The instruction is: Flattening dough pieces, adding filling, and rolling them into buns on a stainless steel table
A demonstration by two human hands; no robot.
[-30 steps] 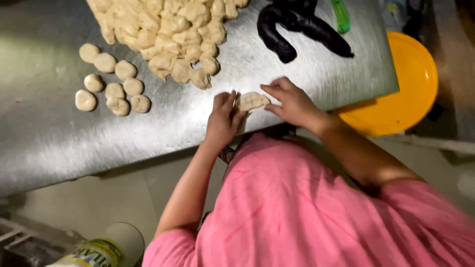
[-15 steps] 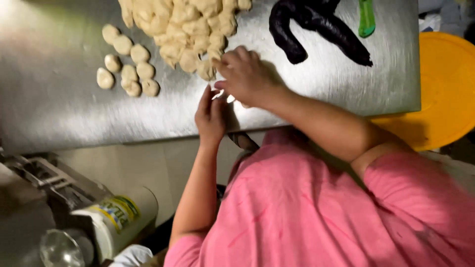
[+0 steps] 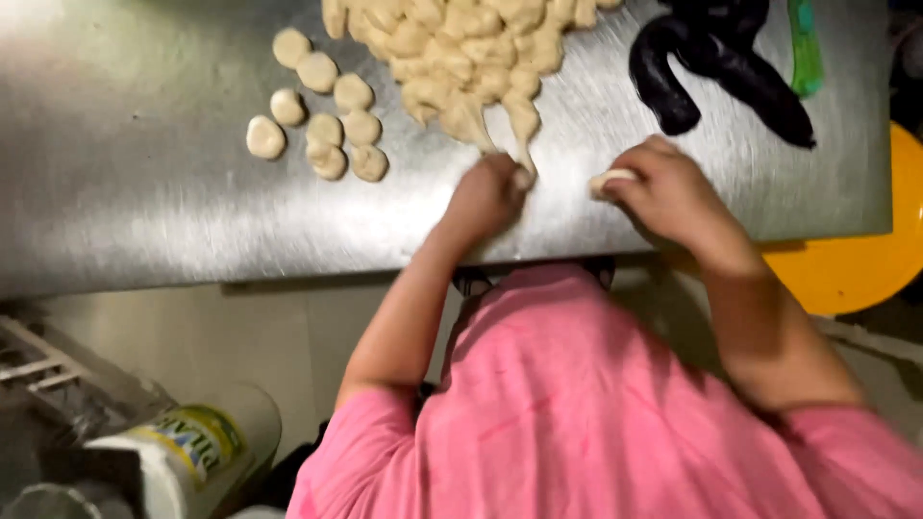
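On a steel table (image 3: 144,202) a person in a pink shirt (image 3: 596,423) works dough with bare hands. The left hand (image 3: 486,197) rests near the table's front edge, fingers curled and pinching the lower tip of a stretched strand of dough (image 3: 524,130) that hangs down from the dough heap (image 3: 461,48). The heap lies at 12 o'clock from that hand, at the far side of the table, and the strand joins it to the fingers.

The right hand (image 3: 668,192) sits at 3 o'clock from the left hand, well apart from it. Its fingers close on a small dough piece (image 3: 611,178), which sticks out on the thumb side, at 9 o'clock of the hand, just above the table surface; motion blur hides whether the piece touches the steel.

At 10 o'clock from the left hand lies a cluster of dough balls (image 3: 322,120), round and slightly flattened, some touching one another, one a little apart at the cluster's 9 o'clock edge.

At 1 o'clock from the right hand lies a black glove (image 3: 716,67), with a green strip (image 3: 806,48) just beside it at 3 o'clock. A yellow tub (image 3: 856,264) shows past the table's right corner, at 4 o'clock from the right hand. A white bucket (image 3: 192,452) stands on the floor at 7 o'clock.
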